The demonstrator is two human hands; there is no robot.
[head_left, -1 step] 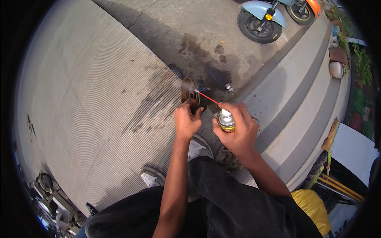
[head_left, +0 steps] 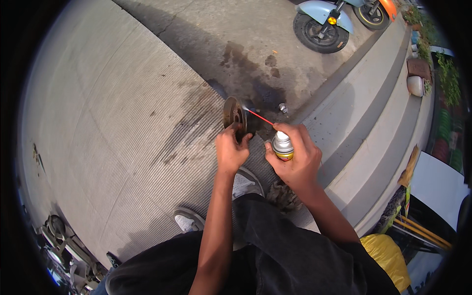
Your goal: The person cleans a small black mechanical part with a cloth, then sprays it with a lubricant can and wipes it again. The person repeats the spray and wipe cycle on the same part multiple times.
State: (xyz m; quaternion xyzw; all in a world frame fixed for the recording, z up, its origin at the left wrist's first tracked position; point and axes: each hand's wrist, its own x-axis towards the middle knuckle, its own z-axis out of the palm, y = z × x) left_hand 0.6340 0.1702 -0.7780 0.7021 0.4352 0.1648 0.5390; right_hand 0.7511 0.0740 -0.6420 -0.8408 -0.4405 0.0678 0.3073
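My left hand (head_left: 233, 148) grips the lower edge of a round, brownish metal drum-like part (head_left: 230, 112), thumb and fingers closed on it. The part stands on edge above the ground, its worn face toward the left. A spray can (head_left: 283, 146) with a silver top and yellow body is wrapped in my right hand (head_left: 298, 155), the forefinger on its white nozzle. A thin red straw (head_left: 261, 118) runs from the nozzle to the part's rim, where a small whitish spray shows at the tip. Dark grime marks my left fingertips.
Beyond the ribbed concrete ramp (head_left: 113, 113) lies wet, stained pavement (head_left: 250, 73) with a small clear object (head_left: 282, 107). Concrete steps (head_left: 354, 128) rise at right. A dirty rag (head_left: 283, 196) lies by my shoe (head_left: 245, 183). A blue scooter (head_left: 322, 27) is parked at the far right.
The round part has turned slightly in my left hand. The can and its straw have shifted a little to the right, and the spray mist over the part's face has gone.
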